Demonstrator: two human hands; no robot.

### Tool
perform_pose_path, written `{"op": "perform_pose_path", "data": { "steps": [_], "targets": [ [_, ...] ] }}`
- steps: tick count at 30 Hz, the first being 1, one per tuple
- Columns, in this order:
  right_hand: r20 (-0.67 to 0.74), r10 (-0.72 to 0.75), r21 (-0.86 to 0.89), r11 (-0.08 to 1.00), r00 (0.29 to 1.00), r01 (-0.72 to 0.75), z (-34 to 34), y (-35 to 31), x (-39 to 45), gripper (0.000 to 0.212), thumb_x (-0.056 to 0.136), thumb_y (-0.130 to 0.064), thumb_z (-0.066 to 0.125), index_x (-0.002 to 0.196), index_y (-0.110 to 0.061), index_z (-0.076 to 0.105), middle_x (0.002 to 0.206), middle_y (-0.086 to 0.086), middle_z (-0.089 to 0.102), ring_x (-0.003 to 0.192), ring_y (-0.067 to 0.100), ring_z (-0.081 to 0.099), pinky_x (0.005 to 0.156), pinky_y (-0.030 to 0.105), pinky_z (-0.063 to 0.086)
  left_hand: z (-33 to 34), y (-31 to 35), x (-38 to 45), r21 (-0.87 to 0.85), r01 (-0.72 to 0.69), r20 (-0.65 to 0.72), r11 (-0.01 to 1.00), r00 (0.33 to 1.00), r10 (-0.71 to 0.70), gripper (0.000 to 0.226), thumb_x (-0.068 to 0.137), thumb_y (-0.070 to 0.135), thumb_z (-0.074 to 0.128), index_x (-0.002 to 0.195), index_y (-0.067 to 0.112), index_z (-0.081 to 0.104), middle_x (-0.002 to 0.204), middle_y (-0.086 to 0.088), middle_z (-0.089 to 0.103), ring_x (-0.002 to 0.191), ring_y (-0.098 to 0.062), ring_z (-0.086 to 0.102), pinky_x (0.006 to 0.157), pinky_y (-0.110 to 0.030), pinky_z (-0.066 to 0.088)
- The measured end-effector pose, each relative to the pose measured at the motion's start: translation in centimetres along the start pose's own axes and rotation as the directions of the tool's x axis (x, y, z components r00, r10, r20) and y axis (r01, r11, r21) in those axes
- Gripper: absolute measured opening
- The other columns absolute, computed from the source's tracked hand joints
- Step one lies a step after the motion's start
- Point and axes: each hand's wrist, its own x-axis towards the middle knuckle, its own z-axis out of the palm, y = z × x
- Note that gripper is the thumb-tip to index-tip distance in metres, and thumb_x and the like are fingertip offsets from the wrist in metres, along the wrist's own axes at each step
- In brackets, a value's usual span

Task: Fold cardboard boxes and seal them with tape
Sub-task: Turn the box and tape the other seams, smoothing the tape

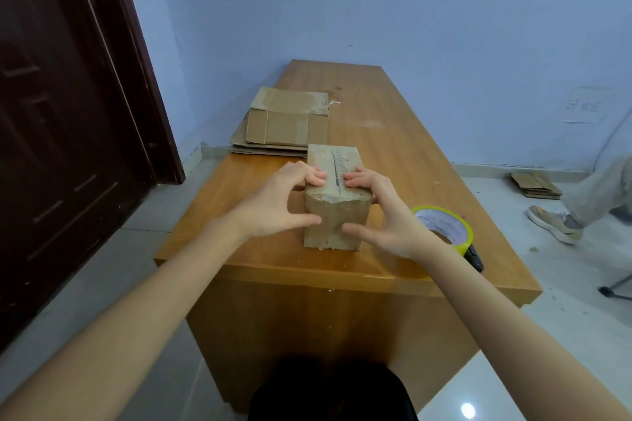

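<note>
A small brown cardboard box [337, 215] stands on the wooden table [393, 133] near its front edge, its top flaps folded shut with a seam down the middle. My left hand [284, 202] grips its left side, curled fingertips on the top and thumb on the near face. My right hand [386, 212] grips the right side the same way. A roll of tape [448, 225] with a yellow-green rim lies just right of my right hand, partly hidden by my wrist.
A stack of flattened cardboard boxes [284, 123] lies on the table's left edge behind the box. A dark door [61, 113] stands at left. On the floor at right are more flat cardboard [535, 185] and another person's shoe [555, 224].
</note>
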Motion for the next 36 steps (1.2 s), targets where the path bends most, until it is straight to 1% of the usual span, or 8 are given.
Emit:
{"op": "perform_pose_path", "data": {
  "steps": [4, 10, 13, 15, 19, 24, 31, 36],
  "targets": [
    [-0.038, 0.014, 0.071, 0.997, 0.999, -0.012, -0.4, 0.0, 0.3, 0.031, 0.089, -0.034, 0.058, 0.119, -0.033, 0.049, 0.134, -0.017, 0.048, 0.139, 0.007, 0.029, 0.095, 0.021, 0.043, -0.2, 0.0, 0.1, 0.013, 0.022, 0.076, 1.000, 0.997, -0.023, 0.044, 0.081, 0.031, 0.072, 0.117, 0.023, 0.048, 0.126, 0.024, 0.038, 0.127, 0.008, 0.028, 0.111, -0.030, 0.029],
    [0.073, -0.012, 0.008, 1.000, 0.997, 0.011, -0.1, 0.2, -0.2, 0.057, 0.081, -0.026, 0.070, 0.128, -0.035, 0.038, 0.143, -0.017, 0.035, 0.143, 0.009, 0.018, 0.103, 0.021, 0.038, 0.2, -0.2, -0.2, 0.025, 0.007, 0.081, 1.000, 0.997, -0.009, 0.049, 0.080, 0.042, 0.068, 0.119, 0.023, 0.046, 0.132, 0.018, 0.037, 0.131, 0.003, 0.027, 0.113, -0.036, 0.028],
    [0.034, 0.067, 0.063, 0.996, 0.997, -0.070, -0.5, -0.8, 0.1, 0.041, 0.086, -0.045, 0.057, 0.121, -0.026, 0.050, 0.135, -0.016, 0.046, 0.139, 0.004, 0.026, 0.102, 0.019, 0.036, -0.4, 0.6, 0.0, -0.100, 0.086, 0.097, 0.991, 0.992, -0.077, 0.056, 0.083, 0.071, 0.039, 0.111, 0.024, 0.050, 0.131, 0.013, 0.044, 0.129, -0.001, 0.033, 0.109, -0.032, 0.030],
    [-0.017, 0.177, 0.080, 0.981, 0.984, -0.175, -0.8, -1.7, 0.7, 0.035, 0.093, -0.049, 0.037, 0.109, -0.026, 0.058, 0.122, -0.019, 0.055, 0.128, 0.000, 0.037, 0.103, 0.023, 0.035, -0.1, 1.6, 0.7, -0.106, 0.161, 0.026, 0.981, 0.987, -0.159, 0.061, 0.089, 0.069, 0.023, 0.103, 0.019, 0.055, 0.116, 0.005, 0.051, 0.115, -0.007, 0.043, 0.102, -0.032, 0.035],
    [-0.167, 0.179, -0.102, 0.975, 0.969, -0.198, 0.8, -2.6, 1.7, 0.021, 0.099, -0.029, 0.045, 0.092, -0.013, 0.057, 0.100, -0.008, 0.059, 0.102, 0.011, 0.046, 0.086, 0.039, 0.045, 1.3, 2.8, 1.7, 0.269, 0.097, -0.132, 0.958, 0.989, -0.063, 0.032, 0.093, 0.051, 0.043, 0.087, 0.019, 0.044, 0.098, 0.004, 0.047, 0.095, -0.013, 0.045, 0.076, -0.028, 0.041],
    [-0.165, 0.006, -0.136, 0.990, 0.986, -0.029, 1.4, -0.5, 0.6, 0.039, 0.093, -0.042, 0.045, 0.111, -0.011, 0.057, 0.119, -0.011, 0.054, 0.125, 0.011, 0.042, 0.103, 0.030, 0.039, 1.9, 0.6, 0.4, 0.346, -0.030, -0.163, 0.938, 0.982, 0.092, 0.043, 0.087, 0.050, 0.053, 0.107, 0.011, 0.052, 0.116, -0.002, 0.053, 0.110, -0.014, 0.047, 0.088, -0.028, 0.040],
    [-0.081, -0.027, -0.130, 0.991, 0.996, 0.016, 0.8, 0.1, -0.1, 0.041, 0.092, -0.040, 0.047, 0.124, -0.015, 0.050, 0.134, -0.011, 0.047, 0.138, 0.011, 0.030, 0.110, 0.037, 0.032, 2.4, -0.2, -0.6, 0.154, -0.060, -0.148, 0.986, 0.985, 0.083, 0.046, 0.086, 0.043, 0.058, 0.119, 0.013, 0.048, 0.133, 0.003, 0.045, 0.128, -0.003, 0.033, 0.105, -0.027, 0.032],
    [-0.233, 0.101, -0.070, 0.990, 0.967, -0.120, 2.4, -1.1, 0.3, 0.034, 0.089, -0.050, 0.046, 0.112, -0.026, 0.050, 0.125, -0.017, 0.050, 0.134, 0.006, 0.035, 0.106, 0.043, 0.034, 3.4, 0.3, -0.6, -0.120, -0.006, -0.236, 0.993, 0.972, -0.023, 0.041, 0.085, 0.041, 0.055, 0.113, 0.012, 0.051, 0.122, 0.014, 0.044, 0.124, 0.006, 0.035, 0.104, -0.012, 0.027]
  ]
}}
